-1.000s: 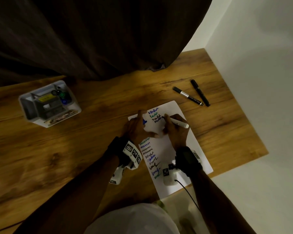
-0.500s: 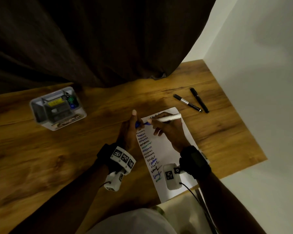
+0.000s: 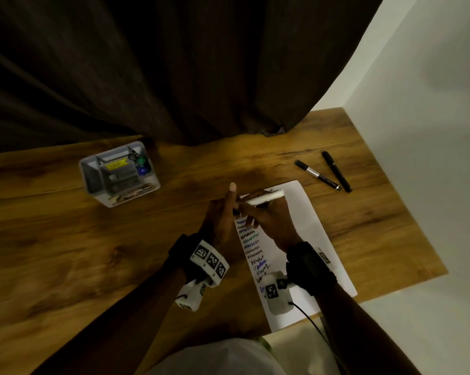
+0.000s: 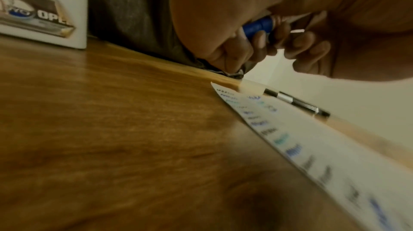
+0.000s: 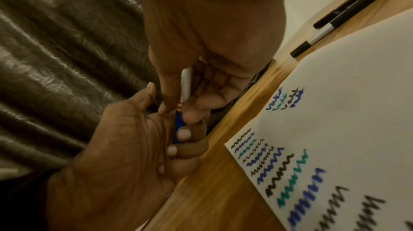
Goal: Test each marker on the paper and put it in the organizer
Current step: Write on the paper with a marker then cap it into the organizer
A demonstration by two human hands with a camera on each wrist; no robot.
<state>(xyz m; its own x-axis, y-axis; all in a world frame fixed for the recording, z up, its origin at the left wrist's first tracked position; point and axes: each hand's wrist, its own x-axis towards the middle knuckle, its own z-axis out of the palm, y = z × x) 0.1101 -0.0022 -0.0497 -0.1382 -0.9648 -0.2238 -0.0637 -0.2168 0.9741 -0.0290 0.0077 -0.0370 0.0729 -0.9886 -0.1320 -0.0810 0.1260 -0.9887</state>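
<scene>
Right wrist view is showing the fingers of the left hand (image 5: 125,155) curling round a blue cap (image 5: 178,127), with the thumb sticking up, while the right hand (image 5: 208,44) is pinching the white marker (image 5: 186,84) between thumb and fingers. Cap and marker barrel are lying in one line and meeting end to end; whether the cap is fully seated cannot be told. Half a second ago the blue cap was showing apart from the marker between the two hands; now the hands are pressing close together and the blue is nearly hidden in the head view. A second ago the right hand was writing low on the paper (image 3: 304,212) and the left hand was lying on the sheet; now both hands are lifting above its far left corner. Squiggles in blue, green and black are filling the paper's left side. Two black markers (image 3: 325,171) are lying on the wooden table (image 3: 93,253) beyond the paper's far right corner, just beside each other. An organizer (image 3: 118,174) is standing well to the left, with green and blue marker ends showing in its back corner. Behind it a dark curtain (image 3: 174,77) is hanging.
</scene>
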